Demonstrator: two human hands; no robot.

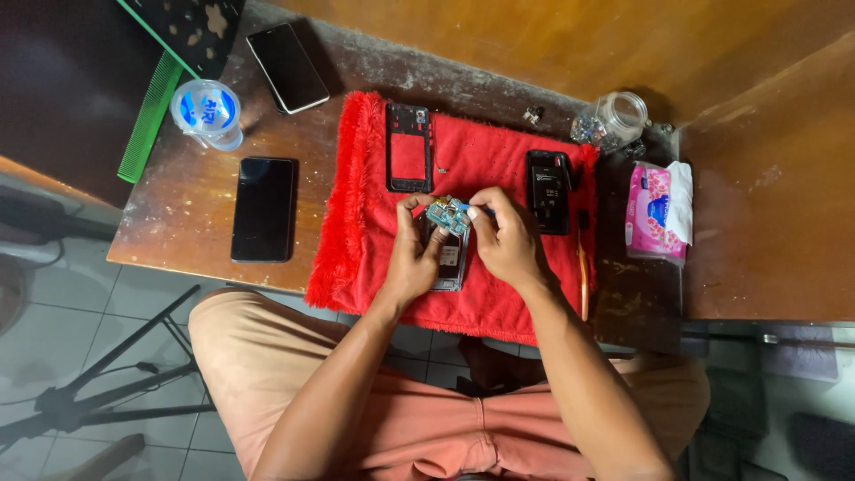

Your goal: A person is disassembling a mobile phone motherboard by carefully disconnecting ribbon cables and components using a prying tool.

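Teardown well along: frame (409, 148) and back piece (547, 191) already off, lying on the red cloth (356, 223). Left hand (411, 258) steadies the opened phone (451, 258) (mid-cloth); right hand (508, 240) fingers pinch the circuit board (447, 215) just above it, apparently mid-removal.

Red fringed cloth (499, 169): one, spread on the counter (187, 205).
Intact phones, screens dark: two, one upright phone (264, 209) left of the cloth, one tilted phone (287, 68) near the counter's far edge.
Opened phone body (450, 263): one.
Circuit board (447, 215): one.
Empty phone frame (409, 148): one.
Black phone part (547, 191): one, on the cloth's right side.
Glass jar (613, 119): one, lying on its side.
Sealed plastic cup (208, 113): one.
Green comb (150, 118): one.
Pink tissue pack (657, 214): one.
Orange-handled tool (582, 276): one.
Hands at work: two, left hand (411, 258) and right hand (508, 240).
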